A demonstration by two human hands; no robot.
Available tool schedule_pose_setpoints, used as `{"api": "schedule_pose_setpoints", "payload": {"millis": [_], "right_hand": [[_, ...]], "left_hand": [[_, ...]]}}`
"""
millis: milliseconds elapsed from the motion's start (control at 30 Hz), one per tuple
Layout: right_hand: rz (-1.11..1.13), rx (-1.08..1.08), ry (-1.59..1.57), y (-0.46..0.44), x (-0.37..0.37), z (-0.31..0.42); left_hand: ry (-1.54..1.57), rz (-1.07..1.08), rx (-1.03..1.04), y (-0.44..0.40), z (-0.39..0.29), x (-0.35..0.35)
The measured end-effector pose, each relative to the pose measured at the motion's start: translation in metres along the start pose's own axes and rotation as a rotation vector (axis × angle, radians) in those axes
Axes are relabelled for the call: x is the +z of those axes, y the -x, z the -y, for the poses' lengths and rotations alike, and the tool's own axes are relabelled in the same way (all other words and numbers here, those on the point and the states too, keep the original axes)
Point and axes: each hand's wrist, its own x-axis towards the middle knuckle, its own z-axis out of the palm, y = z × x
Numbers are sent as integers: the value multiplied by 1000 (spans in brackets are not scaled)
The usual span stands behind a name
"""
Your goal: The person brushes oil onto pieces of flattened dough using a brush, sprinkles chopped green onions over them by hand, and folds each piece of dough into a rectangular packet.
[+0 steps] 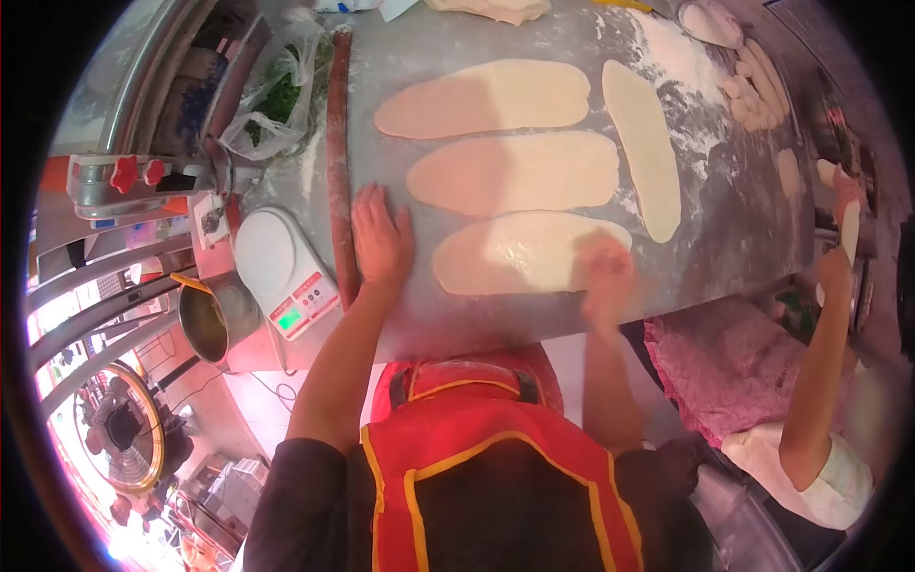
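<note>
My left hand (382,234) lies flat on the metal worktop with its fingers stretched out, just right of a long brown rolling pin (339,162). It holds nothing. My right hand (606,272) is over the right end of the nearest oval dough sheet (505,253); motion blur hides how its fingers are set. A shiny wet patch shows on that sheet. Beyond it lie a middle dough sheet (515,173) and a far dough sheet (486,98), both lengthwise. Another dough strip (644,153) lies crosswise to their right.
Loose flour (679,71) and dough pieces (753,95) cover the far right. At left are a white kitchen scale (276,257), a metal pot (217,319) and a plastic bag of greens (278,95). A co-worker's arm (820,372) reaches in on the right.
</note>
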Motion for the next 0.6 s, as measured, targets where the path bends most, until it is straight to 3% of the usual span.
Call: {"api": "schedule_pose_setpoints", "payload": {"millis": [33, 133, 200, 333, 433, 467, 567, 600], "right_hand": [[89, -69, 123, 18, 10, -9], [183, 200, -65, 48, 43, 40], [87, 208, -153, 25, 0, 16], [-152, 195, -225, 14, -16, 23], [111, 221, -94, 46, 16, 14], [165, 282, -225, 51, 27, 24], [21, 233, -149, 28, -2, 21], [-54, 299, -254, 18, -11, 24]], "left_hand": [[8, -6, 3, 0, 0, 0], [14, -2, 0, 2, 1, 1], [10, -8, 6, 3, 4, 0], [28, -25, 33, 2, 3, 1], [34, -33, 56, 2, 4, 1], [32, -37, 65, 2, 5, 2], [31, -33, 52, 1, 5, 2], [30, -42, 54, 1, 6, 4]]}}
